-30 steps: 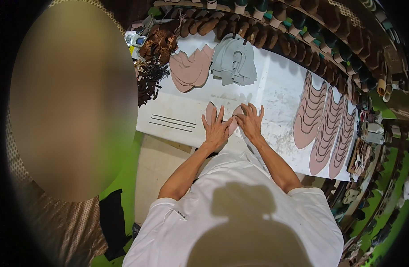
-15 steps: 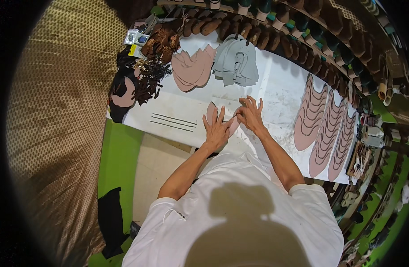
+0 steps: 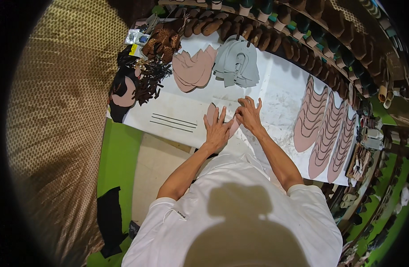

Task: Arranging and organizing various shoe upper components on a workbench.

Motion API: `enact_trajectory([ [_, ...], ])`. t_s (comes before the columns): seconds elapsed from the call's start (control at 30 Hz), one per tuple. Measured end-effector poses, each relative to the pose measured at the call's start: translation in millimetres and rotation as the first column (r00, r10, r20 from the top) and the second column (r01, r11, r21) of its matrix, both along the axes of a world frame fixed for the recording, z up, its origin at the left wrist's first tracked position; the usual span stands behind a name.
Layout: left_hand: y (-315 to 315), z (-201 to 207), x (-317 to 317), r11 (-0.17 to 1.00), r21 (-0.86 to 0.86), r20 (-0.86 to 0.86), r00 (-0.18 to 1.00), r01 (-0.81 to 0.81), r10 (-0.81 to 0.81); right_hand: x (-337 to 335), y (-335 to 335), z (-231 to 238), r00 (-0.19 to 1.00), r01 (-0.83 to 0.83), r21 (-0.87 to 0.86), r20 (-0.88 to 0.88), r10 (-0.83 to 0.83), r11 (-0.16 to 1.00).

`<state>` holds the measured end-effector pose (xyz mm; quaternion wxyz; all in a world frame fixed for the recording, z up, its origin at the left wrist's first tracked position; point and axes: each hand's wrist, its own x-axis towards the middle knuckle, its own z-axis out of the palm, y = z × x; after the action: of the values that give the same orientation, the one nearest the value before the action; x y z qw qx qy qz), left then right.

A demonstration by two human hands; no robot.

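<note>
A pale pink shoe-upper piece (image 3: 234, 128) with a curved edge lies on the white table in front of me, partly covered by my hands. My left hand (image 3: 218, 132) rests on it, fingers spread and holding nothing. At its right-hand edge, my right hand (image 3: 250, 116) has thumb and forefinger pinched together, while the other fingers are raised. Whether a thin strip is also in that pinch cannot be made out. Several thin dark strips (image 3: 174, 122) lie side by side to the left of my left hand.
Beyond my hands sit a pink stack of cut pieces (image 3: 193, 71) and a grey stack of cut pieces (image 3: 235, 66). Overlapping dark-edged pink uppers (image 3: 318, 147) line the right. Dark scraps (image 3: 149, 82) heap up at far left. Shelves of shoe lasts (image 3: 298, 51) border the table's back.
My right hand has shifted very slightly, still pinched at the pink piece's edge. The left hand stays spread in place.
</note>
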<state>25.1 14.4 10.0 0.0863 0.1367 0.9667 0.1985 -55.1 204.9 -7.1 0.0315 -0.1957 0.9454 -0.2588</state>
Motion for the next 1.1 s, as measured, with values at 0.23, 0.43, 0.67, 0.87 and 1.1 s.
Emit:
enact_trajectory([
  [0.23,1,-5,-5,1.0,-0.029,-0.064,0.998,-0.002,0.0,-1,0,1,1.0,0.001,-0.006,0.013,0.0,1.0],
  [0.43,4,-9,-9,0.997,-0.071,-0.022,0.999,0.035,-0.037,-1,-1,3,1.0,-0.002,-0.027,-0.008,0.002,1.0],
  [0.67,4,-8,-14,0.999,-0.029,0.011,1.0,0.012,-0.011,-3,0,2,1.0,0.001,-0.024,0.011,-0.001,1.0],
  [0.87,5,-5,-18,0.996,-0.076,0.024,0.999,0.043,-0.041,6,2,2,0.993,0.106,-0.066,-0.05,-0.109,0.992],
  [1.1,7,2,-25,0.994,-0.089,0.035,0.997,0.069,-0.067,21,12,3,0.989,0.131,0.034,-0.068,-0.128,0.991],
])
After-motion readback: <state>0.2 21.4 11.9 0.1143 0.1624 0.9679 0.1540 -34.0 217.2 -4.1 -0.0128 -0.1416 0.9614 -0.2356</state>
